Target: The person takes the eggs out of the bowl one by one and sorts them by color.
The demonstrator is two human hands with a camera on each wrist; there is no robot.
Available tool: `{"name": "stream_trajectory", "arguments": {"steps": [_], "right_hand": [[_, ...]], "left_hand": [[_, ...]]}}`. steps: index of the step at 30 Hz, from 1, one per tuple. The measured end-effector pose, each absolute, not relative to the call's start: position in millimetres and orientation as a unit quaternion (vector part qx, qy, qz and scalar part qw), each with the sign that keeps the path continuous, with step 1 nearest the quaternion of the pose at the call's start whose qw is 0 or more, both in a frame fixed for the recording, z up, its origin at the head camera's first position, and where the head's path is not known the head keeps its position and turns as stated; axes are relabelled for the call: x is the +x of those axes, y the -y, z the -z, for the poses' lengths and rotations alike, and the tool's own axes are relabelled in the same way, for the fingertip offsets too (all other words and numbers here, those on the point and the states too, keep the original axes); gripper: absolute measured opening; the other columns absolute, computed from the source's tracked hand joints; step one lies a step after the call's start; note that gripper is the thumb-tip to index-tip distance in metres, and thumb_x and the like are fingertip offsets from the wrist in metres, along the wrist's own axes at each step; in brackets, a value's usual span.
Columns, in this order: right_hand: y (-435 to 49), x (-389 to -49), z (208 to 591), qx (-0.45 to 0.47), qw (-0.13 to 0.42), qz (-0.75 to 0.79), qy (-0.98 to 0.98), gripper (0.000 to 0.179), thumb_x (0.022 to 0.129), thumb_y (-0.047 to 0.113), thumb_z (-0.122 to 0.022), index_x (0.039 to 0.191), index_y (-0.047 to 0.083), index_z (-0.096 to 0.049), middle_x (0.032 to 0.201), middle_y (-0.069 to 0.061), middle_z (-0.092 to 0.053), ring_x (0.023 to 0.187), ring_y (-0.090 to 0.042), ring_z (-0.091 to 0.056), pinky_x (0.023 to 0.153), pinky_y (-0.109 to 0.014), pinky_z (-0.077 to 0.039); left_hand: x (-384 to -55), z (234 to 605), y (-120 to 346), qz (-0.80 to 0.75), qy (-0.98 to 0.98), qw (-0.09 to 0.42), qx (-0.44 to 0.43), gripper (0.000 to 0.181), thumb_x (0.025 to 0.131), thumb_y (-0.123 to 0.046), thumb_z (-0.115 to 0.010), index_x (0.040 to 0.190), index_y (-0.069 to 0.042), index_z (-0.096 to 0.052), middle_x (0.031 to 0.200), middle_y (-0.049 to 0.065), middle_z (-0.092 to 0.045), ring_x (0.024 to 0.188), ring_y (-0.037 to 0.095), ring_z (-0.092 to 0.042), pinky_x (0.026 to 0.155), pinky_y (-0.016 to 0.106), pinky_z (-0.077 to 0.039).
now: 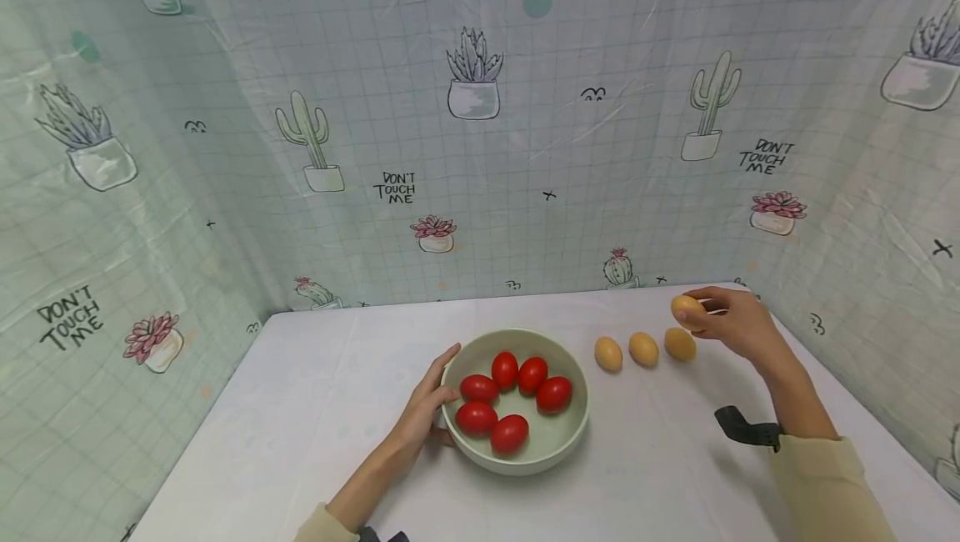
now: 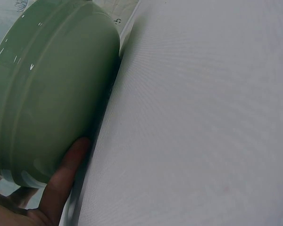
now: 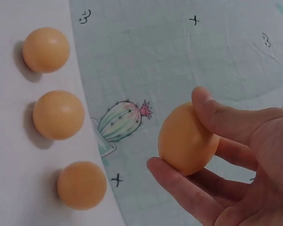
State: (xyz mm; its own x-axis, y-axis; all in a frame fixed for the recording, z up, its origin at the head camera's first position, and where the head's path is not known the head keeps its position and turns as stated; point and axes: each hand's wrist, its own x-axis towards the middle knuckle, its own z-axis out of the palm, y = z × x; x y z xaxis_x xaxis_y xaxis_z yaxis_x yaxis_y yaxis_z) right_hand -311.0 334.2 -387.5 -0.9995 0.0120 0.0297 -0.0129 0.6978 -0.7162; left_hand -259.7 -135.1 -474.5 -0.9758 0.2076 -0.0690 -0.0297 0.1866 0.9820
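In the head view my right hand (image 1: 738, 321) pinches an orange-brown egg (image 1: 687, 312) between thumb and fingertips, raised above the table. The right wrist view shows this egg (image 3: 186, 139) close up, with the thumb on one side and fingers on the other. Three similar eggs lie in a row below it: a left egg (image 1: 608, 353), a middle egg (image 1: 643, 349) and a right egg (image 1: 680, 344). My left hand (image 1: 423, 409) grips the left side of a pale green bowl (image 1: 555, 450), thumb at the rim. Several glossy red egg-shaped things (image 1: 510, 434) lie inside the bowl.
The white table (image 1: 315, 392) carries the bowl near its middle, with the egg row to the bowl's right. A cactus-printed sheet (image 1: 375, 92) hangs behind and along both sides. A black strap (image 1: 748, 429) sits at the right wrist, by the beige sleeve (image 1: 825, 484).
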Motion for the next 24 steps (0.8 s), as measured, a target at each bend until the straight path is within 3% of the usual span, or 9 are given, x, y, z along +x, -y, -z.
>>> {"name": "stream_trajectory", "arguments": {"steps": [8, 14, 18, 24], "right_hand": [[-350, -313, 396, -0.037, 0.030, -0.395, 0.918, 0.083, 0.097, 0.052, -0.065, 0.147, -0.011, -0.046, 0.132, -0.036, -0.058, 0.094, -0.024, -0.073, 0.075, -0.027, -0.058], [-359, -316, 407, -0.079, 0.041, -0.384, 0.919, 0.082, 0.094, 0.054, -0.067, 0.142, -0.011, -0.051, 0.131, -0.037, -0.060, 0.092, -0.025, -0.073, 0.074, -0.032, -0.058], [-365, -318, 416, -0.107, 0.034, -0.393, 0.913, 0.083, 0.094, 0.052, -0.069, 0.141, -0.013, -0.050, 0.128, -0.036, -0.059, 0.096, -0.028, -0.069, 0.073, -0.029, -0.061], [-373, -319, 431, -0.129, 0.021, -0.394, 0.910, 0.082, 0.094, 0.050, -0.069, 0.140, -0.014, -0.050, 0.128, -0.038, -0.058, 0.086, -0.022, -0.071, 0.074, -0.036, -0.062]], "left_hand": [[-258, 474, 135, -0.635, -0.764, 0.094, 0.059, 0.073, 0.091, -0.019, -0.049, 0.160, -0.038, -0.035, 0.171, 0.002, -0.029, 0.156, 0.040, -0.026, 0.111, 0.078, -0.028], [-258, 474, 135, -0.636, -0.764, 0.094, 0.058, 0.072, 0.091, -0.019, -0.049, 0.160, -0.038, -0.035, 0.170, 0.002, -0.029, 0.156, 0.040, -0.026, 0.110, 0.077, -0.030], [-259, 474, 135, -0.636, -0.764, 0.093, 0.060, 0.072, 0.092, -0.019, -0.049, 0.160, -0.038, -0.035, 0.171, 0.001, -0.029, 0.156, 0.039, -0.025, 0.111, 0.078, -0.028], [-259, 474, 135, -0.635, -0.764, 0.093, 0.062, 0.072, 0.092, -0.019, -0.049, 0.160, -0.037, -0.035, 0.171, 0.002, -0.029, 0.156, 0.040, -0.026, 0.109, 0.077, -0.032]]}}
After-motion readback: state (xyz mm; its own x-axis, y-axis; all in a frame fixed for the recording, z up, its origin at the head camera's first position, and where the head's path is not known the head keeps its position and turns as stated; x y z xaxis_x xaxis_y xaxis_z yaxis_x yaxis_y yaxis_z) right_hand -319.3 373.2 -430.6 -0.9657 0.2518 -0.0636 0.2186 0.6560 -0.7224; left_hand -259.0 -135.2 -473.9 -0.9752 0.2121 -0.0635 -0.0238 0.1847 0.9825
